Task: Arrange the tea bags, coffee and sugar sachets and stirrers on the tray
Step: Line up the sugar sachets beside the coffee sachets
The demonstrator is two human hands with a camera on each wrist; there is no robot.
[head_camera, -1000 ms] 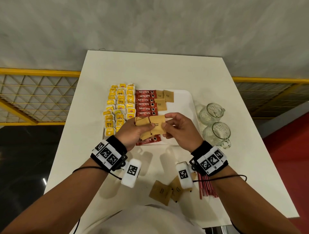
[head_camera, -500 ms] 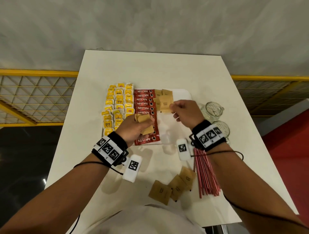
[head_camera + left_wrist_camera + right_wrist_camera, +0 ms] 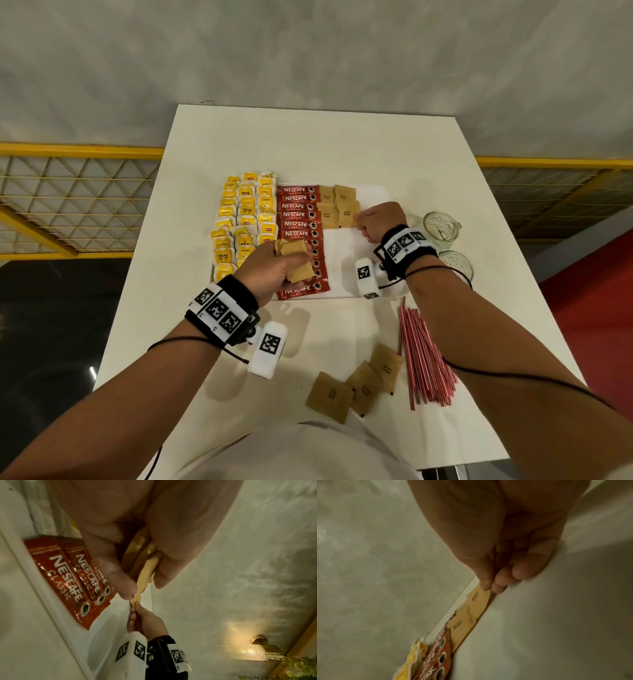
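On the white tray [image 3: 346,263] lie rows of yellow tea bags [image 3: 245,222], red coffee sachets [image 3: 299,224] and a few brown sugar sachets [image 3: 329,205]. My left hand [image 3: 294,265] hovers over the near coffee sachets and grips a small stack of sugar sachets [image 3: 145,568]. My right hand [image 3: 359,219] is low over the tray's far part. Its thumb and forefinger pinch the right edge of one sugar sachet [image 3: 477,596], which lies flat beside the others. Red stirrers [image 3: 424,359] lie in a bundle on the table, near right.
Three loose sugar sachets [image 3: 356,387] lie on the white table [image 3: 308,144] near its front edge. Two glass mugs [image 3: 440,226] stand right of the tray, close to my right wrist. A yellow railing runs on both sides beyond the table.
My right hand took one sugar sachet from the stack in my left hand, carried it away to the tray's far part and lowered it next to the sachets there. The left hand stayed put.
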